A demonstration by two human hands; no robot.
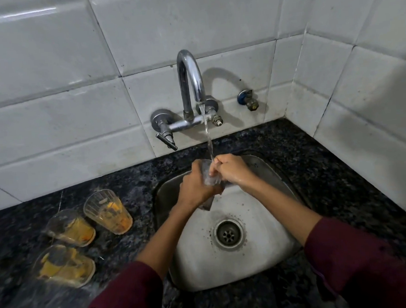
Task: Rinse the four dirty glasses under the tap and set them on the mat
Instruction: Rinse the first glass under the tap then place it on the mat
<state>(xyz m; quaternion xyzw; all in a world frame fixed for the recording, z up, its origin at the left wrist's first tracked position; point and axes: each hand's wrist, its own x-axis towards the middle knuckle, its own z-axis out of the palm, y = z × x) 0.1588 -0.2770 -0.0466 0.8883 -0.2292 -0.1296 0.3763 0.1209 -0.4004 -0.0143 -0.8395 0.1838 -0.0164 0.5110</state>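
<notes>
I hold a clear glass [209, 176] over the steel sink [264, 253], right under the running tap [191, 82]. My left hand [194, 185] grips the glass from the left side. My right hand [232, 170] has its fingers curled over the rim and into the glass, and the water stream falls on them. Three dirty glasses with orange residue stand on the dark counter to the left: one at the back [108, 212], one in the middle [70, 228], one nearest me [64, 265]. No mat is in view.
White tiled walls close in behind and on the right. A small blue valve [247, 99] sticks out of the wall to the right of the tap, and the tap's lever handle [166, 139] points down at its left. Speckled black counter [330, 169] surrounds the sink.
</notes>
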